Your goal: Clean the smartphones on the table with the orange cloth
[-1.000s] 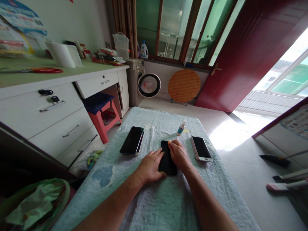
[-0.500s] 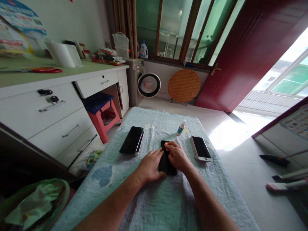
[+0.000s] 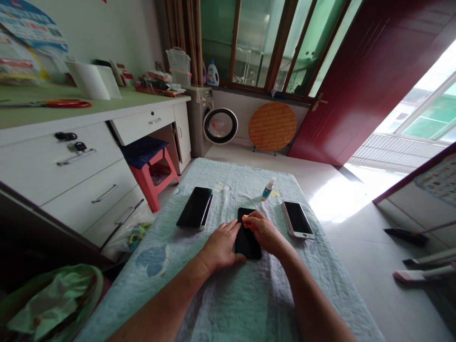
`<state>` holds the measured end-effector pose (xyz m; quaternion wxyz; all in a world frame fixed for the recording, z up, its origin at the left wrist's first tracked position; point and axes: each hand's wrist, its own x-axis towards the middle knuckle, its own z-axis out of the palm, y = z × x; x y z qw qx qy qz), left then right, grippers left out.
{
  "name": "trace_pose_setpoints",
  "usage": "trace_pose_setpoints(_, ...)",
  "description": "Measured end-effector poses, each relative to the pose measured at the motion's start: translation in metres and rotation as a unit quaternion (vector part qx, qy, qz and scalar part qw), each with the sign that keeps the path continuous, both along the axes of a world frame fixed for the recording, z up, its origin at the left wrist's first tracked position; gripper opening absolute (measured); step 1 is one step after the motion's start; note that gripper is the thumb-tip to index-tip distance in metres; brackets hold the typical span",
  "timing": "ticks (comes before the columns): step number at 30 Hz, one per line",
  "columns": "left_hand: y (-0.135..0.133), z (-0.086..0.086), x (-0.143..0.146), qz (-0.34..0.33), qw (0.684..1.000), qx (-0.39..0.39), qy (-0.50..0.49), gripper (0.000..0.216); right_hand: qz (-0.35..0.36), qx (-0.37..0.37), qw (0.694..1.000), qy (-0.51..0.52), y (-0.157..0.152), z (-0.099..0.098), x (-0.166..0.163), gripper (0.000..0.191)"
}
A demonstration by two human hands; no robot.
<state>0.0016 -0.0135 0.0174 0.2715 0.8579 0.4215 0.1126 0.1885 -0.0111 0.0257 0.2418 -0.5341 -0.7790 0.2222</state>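
A black smartphone (image 3: 248, 244) lies screen up on the cloth-covered table. My left hand (image 3: 221, 244) holds it along its left edge, fingers at the upper side and thumb near the lower corner. A small orange cloth (image 3: 245, 218) is pinched in the fingers of my right hand (image 3: 262, 230), pressed on the upper part of the screen. To the left lies a stack of dark phones (image 3: 195, 208). A white-framed phone (image 3: 298, 219) rests on another at the right. Behind stands a small spray bottle (image 3: 268, 189) with a white top and blue label.
The table bears a pale blue quilted cover (image 3: 228, 175). A green bin (image 3: 94, 280) stands at the lower left, and a pink stool (image 3: 152, 178) by the white drawers (image 3: 89, 171). A washing machine (image 3: 197, 118) with its door open and a round wooden tabletop (image 3: 272, 126) are farther back.
My right hand has shifted slightly on the screen with the orange cloth, its wrist a little to the right. My left hand and the phones stay in place.
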Motion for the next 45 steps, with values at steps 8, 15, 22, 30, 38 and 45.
trace_pose_setpoints(8,0.000,0.002,0.000,-0.002,1.000,0.007,-0.003,0.089,-0.018,0.005,1.000,-0.006,-0.001,0.002,-0.002,0.022)
trace_pose_setpoints(15,-0.001,0.000,0.000,0.006,1.000,0.008,-0.018,0.087,-0.012,0.017,1.000,-0.012,0.000,-0.005,-0.005,0.036)
trace_pose_setpoints(22,-0.001,0.002,0.001,0.014,0.999,0.010,-0.029,0.084,-0.053,0.064,0.996,-0.028,0.001,-0.009,-0.011,0.024)
trace_pose_setpoints(30,-0.001,0.001,0.000,0.006,0.998,0.023,-0.050,0.081,-0.096,0.099,0.990,-0.030,0.011,-0.014,-0.015,0.022)
trace_pose_setpoints(38,-0.001,0.003,0.001,0.005,0.997,0.010,-0.072,0.081,-0.050,0.108,0.993,-0.021,0.012,-0.012,-0.017,0.024)
trace_pose_setpoints(45,-0.002,-0.004,0.001,0.041,0.998,-0.015,-0.049,0.108,-0.019,0.098,0.995,-0.010,0.009,-0.010,-0.019,0.024)
